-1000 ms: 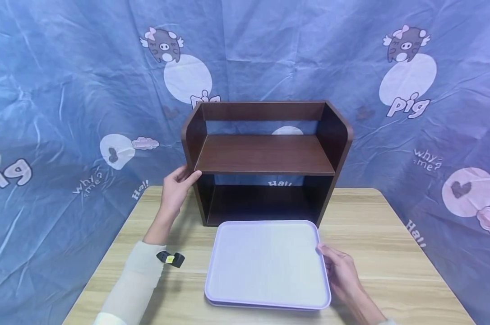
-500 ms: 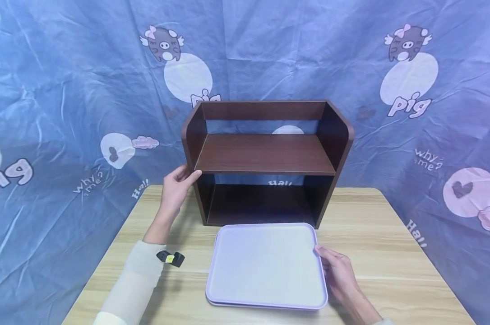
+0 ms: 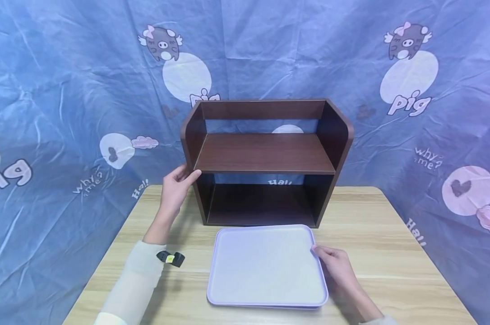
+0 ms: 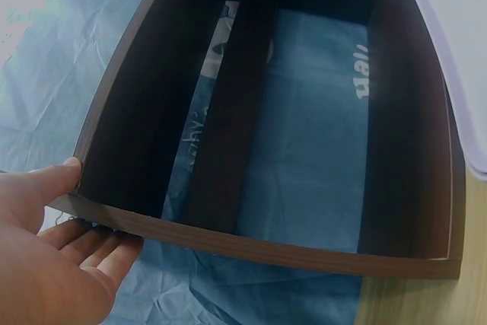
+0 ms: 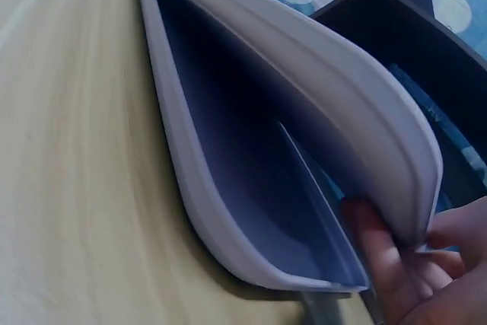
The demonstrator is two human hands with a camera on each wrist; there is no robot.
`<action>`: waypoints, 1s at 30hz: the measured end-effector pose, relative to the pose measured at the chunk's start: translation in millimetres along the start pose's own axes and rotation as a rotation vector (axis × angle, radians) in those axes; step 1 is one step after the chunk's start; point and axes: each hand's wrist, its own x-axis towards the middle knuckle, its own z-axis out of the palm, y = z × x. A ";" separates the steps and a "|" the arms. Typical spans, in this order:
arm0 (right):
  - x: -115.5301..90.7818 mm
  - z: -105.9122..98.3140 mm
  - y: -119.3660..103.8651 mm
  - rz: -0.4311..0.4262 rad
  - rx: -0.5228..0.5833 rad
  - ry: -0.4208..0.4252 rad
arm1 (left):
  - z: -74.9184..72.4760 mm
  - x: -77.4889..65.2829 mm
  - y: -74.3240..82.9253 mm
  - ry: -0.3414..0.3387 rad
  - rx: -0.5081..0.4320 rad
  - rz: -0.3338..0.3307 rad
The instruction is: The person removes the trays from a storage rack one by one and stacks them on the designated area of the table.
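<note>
My left hand [image 3: 175,189] holds the left side panel of a dark brown two-tier shelf [image 3: 265,153]. In the left wrist view its thumb lies on the front edge of the shelf [image 4: 304,256], and the other fingers reach round the panel's outer face. My right hand [image 3: 337,266] pinches the right rim of a pale lilac tray [image 3: 265,266] in front of the shelf. The right wrist view shows this upper tray [image 5: 365,104] raised on the hand's side over a second, similar lower tray [image 5: 179,138] on the table. Fingertips of the right hand [image 5: 434,272] reach under the upper rim.
A light wood-grain table [image 3: 375,234] carries the shelf and trays. A blue curtain [image 3: 261,49] printed with pigs and words hangs behind and on both sides. A black strap [image 3: 170,258] with a yellow tag sits at the left sleeve's cuff.
The upper tray's right side has shifted slightly left and toward me, and my right hand has moved left with it. My left hand and the shelf stay where they were.
</note>
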 end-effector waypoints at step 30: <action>10.8 3.3 10.2 -0.229 -0.514 0.022 | -0.1 1.6 -3.1 0.008 0.000 0.012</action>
